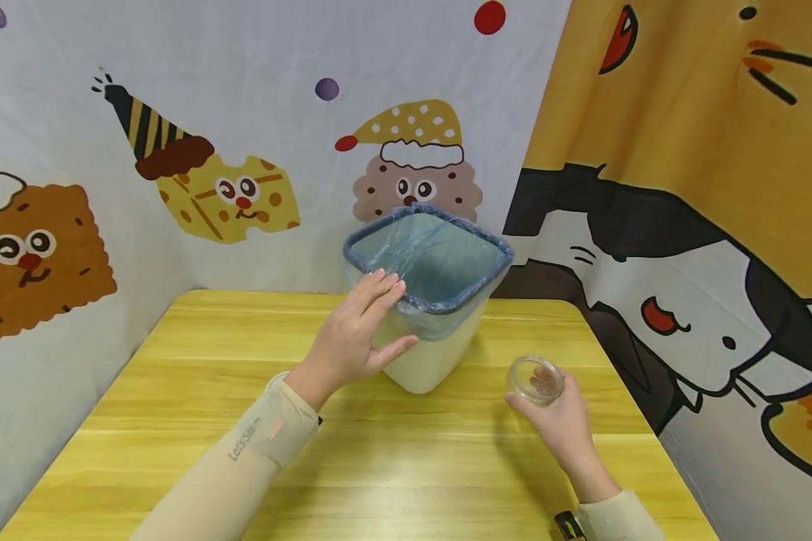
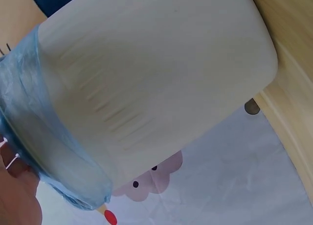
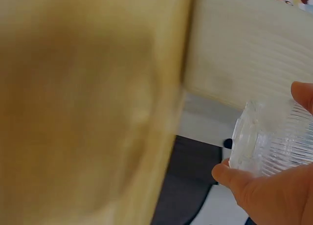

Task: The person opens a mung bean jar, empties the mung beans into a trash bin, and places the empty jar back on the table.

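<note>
A cream-white trash bin [image 1: 433,361] stands at the back of the table, its top lined with a thin blue plastic bag [image 1: 440,327] folded over the rim. My left hand [image 1: 348,338] is at the bin's near left rim, fingers extended over the bag edge and thumb spread apart. In the left wrist view, part of that hand [image 2: 19,195] shows beside the lined rim. To the right of the bin, my right hand [image 1: 568,424] grips a clear ribbed cup [image 3: 274,137] above the table, with thumb and fingers on opposite sides.
The yellow wood-grain table [image 1: 406,466] extends in front of the bin and to both sides. Behind it hangs a white cloth [image 1: 243,45] with cartoon food prints. An orange cloth [image 1: 717,225] with an animal print borders the right side.
</note>
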{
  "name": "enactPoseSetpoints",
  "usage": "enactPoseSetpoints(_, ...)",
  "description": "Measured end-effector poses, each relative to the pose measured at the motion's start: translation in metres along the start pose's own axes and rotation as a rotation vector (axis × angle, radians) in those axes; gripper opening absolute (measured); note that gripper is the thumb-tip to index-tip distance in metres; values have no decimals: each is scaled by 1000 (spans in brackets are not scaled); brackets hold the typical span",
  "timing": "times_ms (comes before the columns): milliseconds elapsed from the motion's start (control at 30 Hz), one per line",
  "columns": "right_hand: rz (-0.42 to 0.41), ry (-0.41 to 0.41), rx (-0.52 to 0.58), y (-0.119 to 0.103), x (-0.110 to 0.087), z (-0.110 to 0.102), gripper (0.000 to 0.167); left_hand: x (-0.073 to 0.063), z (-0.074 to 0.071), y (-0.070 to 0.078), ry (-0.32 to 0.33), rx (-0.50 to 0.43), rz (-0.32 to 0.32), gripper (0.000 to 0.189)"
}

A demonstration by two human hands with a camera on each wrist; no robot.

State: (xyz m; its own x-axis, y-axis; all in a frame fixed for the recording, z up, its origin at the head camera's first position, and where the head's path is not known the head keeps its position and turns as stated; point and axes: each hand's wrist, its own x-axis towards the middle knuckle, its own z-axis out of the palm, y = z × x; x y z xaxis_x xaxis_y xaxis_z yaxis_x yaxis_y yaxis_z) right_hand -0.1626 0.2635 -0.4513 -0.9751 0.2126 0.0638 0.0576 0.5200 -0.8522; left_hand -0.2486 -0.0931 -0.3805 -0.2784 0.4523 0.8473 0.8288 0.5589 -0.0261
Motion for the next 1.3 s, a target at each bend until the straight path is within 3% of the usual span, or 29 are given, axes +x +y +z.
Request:
enactPoseSetpoints(300, 59, -78, -73, 29, 2, 13, 99, -4, -2, 6, -7, 18, -56, 79)
enactPoseSetpoints(500, 60, -64, -122, 39, 8, 15, 98, -29, -8, 21, 47, -17, -223, 84)
enactPoseSetpoints(600, 45, -58, -144, 39, 10, 14, 99, -45, -12, 31, 39, -26, -299, 81)
enactPoseSetpoints(767, 37, -70, -177, 39, 12, 14, 102, -69, -20, 48, -83, -58, -396, 73)
enactPoseSetpoints(900, 42, -93, -210, 39, 16, 13, 102, -78, -27, 61, -189, -80, -473, 71)
enactPoseSetpoints(1300, 64, -145, -224, 35, 55, 19, 102, -92, -27, 72, -256, -66, -505, 67)
